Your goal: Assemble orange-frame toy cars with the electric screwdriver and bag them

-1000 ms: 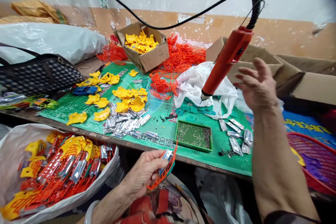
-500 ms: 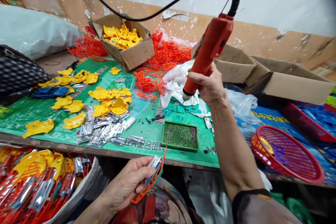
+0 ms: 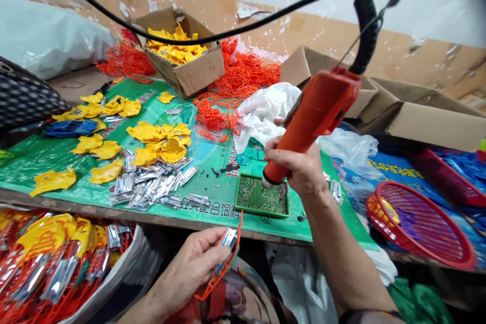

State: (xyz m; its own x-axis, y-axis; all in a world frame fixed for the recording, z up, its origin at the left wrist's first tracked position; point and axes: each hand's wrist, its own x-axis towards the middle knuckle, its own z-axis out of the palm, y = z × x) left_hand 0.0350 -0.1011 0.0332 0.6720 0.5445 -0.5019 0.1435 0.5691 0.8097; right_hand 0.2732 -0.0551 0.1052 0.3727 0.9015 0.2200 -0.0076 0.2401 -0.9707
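Observation:
My right hand (image 3: 299, 162) is wrapped round a red electric screwdriver (image 3: 309, 121) that hangs from a cable and wire. Its tip points down over the green screw tray (image 3: 261, 205), a grid of small holes with many tiny screws in it. Whether the tip touches a screw cannot be made out. In front of the table edge, my left hand (image 3: 203, 258) pinches a small silver metal-faced part (image 3: 229, 238) together with an orange plastic frame (image 3: 214, 283). A teal edge shows along that frame. Beyond the tray lie several flat teal pieces (image 3: 252, 154).
Silver parts (image 3: 152, 182) and yellow plastic pieces (image 3: 159, 139) lie left on the green-covered table. Behind stand a carton (image 3: 201, 71) of yellow pieces and orange frames (image 3: 243, 71). A filled sack (image 3: 125, 268) is lower left; a red basket (image 3: 421, 223) sits right. The screwdriver's cable (image 3: 228, 35) crosses above.
My right hand has lowered the electric screwdriver from above the teal pieces to the screw tray. My left hand keeps its pinch on the part and frame, nearly unmoved.

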